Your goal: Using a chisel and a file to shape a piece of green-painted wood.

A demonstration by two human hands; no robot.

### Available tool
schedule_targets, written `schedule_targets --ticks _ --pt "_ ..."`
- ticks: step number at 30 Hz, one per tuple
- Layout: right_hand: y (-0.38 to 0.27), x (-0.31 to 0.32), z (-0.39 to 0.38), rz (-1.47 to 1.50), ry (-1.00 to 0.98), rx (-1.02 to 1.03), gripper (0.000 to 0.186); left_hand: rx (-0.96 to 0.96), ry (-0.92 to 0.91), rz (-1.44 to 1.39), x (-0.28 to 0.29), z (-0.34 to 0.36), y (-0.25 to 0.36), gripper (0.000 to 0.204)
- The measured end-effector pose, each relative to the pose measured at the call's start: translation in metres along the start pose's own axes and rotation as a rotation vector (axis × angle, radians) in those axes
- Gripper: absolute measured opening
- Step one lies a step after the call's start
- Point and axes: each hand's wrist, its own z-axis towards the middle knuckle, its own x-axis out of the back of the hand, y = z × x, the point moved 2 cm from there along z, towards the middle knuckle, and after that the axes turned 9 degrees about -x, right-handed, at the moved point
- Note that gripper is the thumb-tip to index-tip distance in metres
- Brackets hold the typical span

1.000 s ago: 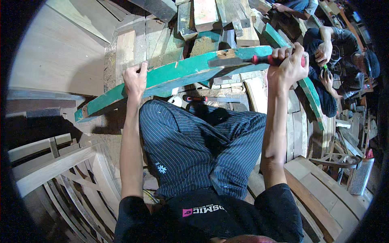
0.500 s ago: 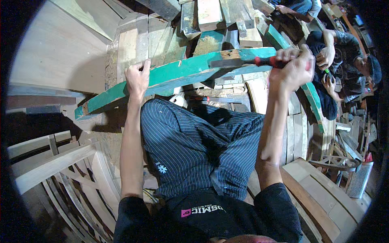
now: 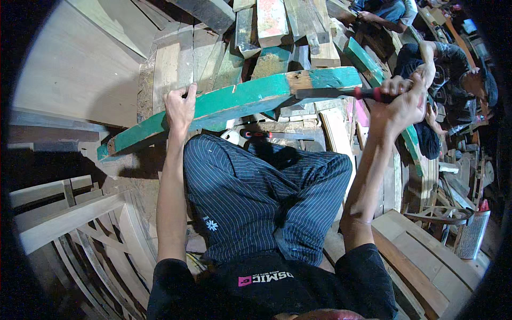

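A long, slightly curved beam (image 3: 234, 98) with green paint lies across in front of my knees, a bare wood patch showing near its right end. My left hand (image 3: 180, 106) is closed round the beam left of its middle, thumb up on its near edge. In my right hand (image 3: 400, 101) is the red-and-black handle of a chisel (image 3: 325, 93). Its flat grey blade points left along the near side of the beam, close to the bare patch. Whether the blade touches the wood is hard to make out.
Beyond the beam are stacked timber blocks (image 3: 272, 24). Another red-handled tool (image 3: 277, 135) lies before my knees. A second green beam (image 3: 368, 61) slants at the right, near a co-worker (image 3: 453, 69). Slatted wooden frames (image 3: 80, 213) stand lower left, and a panelled board (image 3: 426, 250) lies lower right.
My right hand has drawn the chisel to the right, so its blade has shifted along the beam. The beam's right end sits slightly lower. My left hand keeps its hold.
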Motion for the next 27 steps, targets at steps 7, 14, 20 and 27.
schedule_targets --ticks 7,14,20,27 --pt "-0.012 -0.002 -0.009 -0.137 0.065 0.095 0.020 -0.012 -0.003 -0.035 -0.003 0.000 0.005 0.043" --pt "0.004 0.020 -0.020 0.087 0.078 -0.013 0.026 -0.032 0.006 -0.030 0.004 -0.002 0.010 0.044" --pt "-0.030 0.014 -0.028 0.176 0.092 0.028 0.026 -0.027 0.014 -0.024 -0.002 -0.001 -0.006 0.045" --pt "0.024 0.017 -0.027 0.121 0.096 0.019 0.028 -0.054 0.043 -0.023 -0.005 0.001 -0.007 0.046"
